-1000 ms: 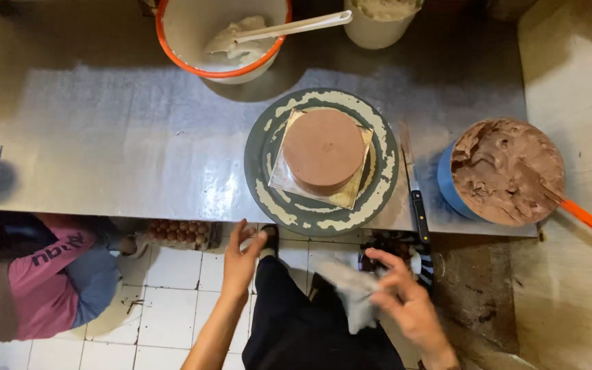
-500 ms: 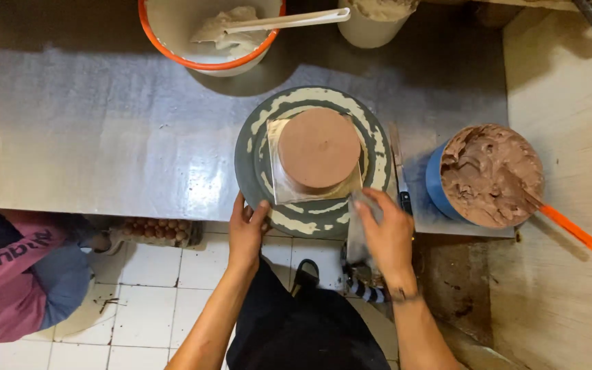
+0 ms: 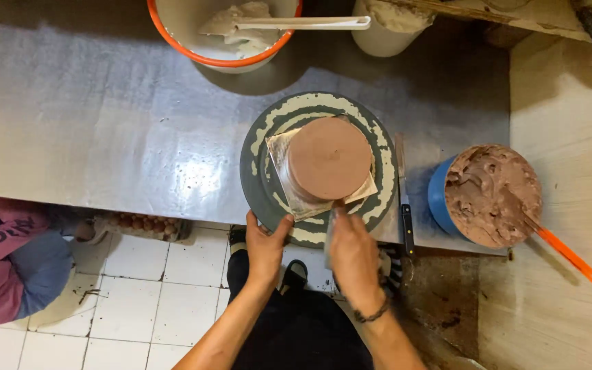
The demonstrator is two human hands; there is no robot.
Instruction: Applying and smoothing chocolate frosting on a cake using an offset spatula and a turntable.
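A round cake (image 3: 329, 157) coated in brown cream sits on a square silver board (image 3: 289, 185) atop a dark grey turntable (image 3: 255, 157) smeared with pale cream. My left hand (image 3: 266, 248) grips the turntable's near rim. My right hand (image 3: 352, 255) holds a flat metal scraper (image 3: 330, 229) upright against the cake's near side.
A long knife (image 3: 403, 199) lies right of the turntable. A blue tub (image 3: 491, 195) of brown cream with an orange-handled spatula (image 3: 563, 250) stands at right. An orange-rimmed white bucket (image 3: 224, 31) holds pale cream and a spatula at the back. Another person in pink (image 3: 5, 264) crouches at lower left.
My right hand rose from beside my body to the cake's near side with the scraper. My left hand moved up onto the turntable's rim.
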